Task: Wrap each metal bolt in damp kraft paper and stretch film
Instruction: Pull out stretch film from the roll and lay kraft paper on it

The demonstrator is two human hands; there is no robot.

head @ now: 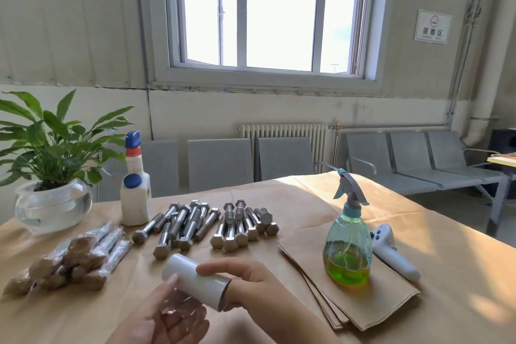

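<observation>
Small pile of wrapped bolts (75, 257) was done, bare bolts (203, 226) mostly left; right hand (251, 285) gripped the film roll (195, 278), left hand (164, 315) pinched its loose end

Just the one head cam here, sitting above the near edge of the surface (460, 274), looking forward and slightly down, close over both hands at 6 o'clock, window (268, 11) wall filling 12 o'clock.
</observation>
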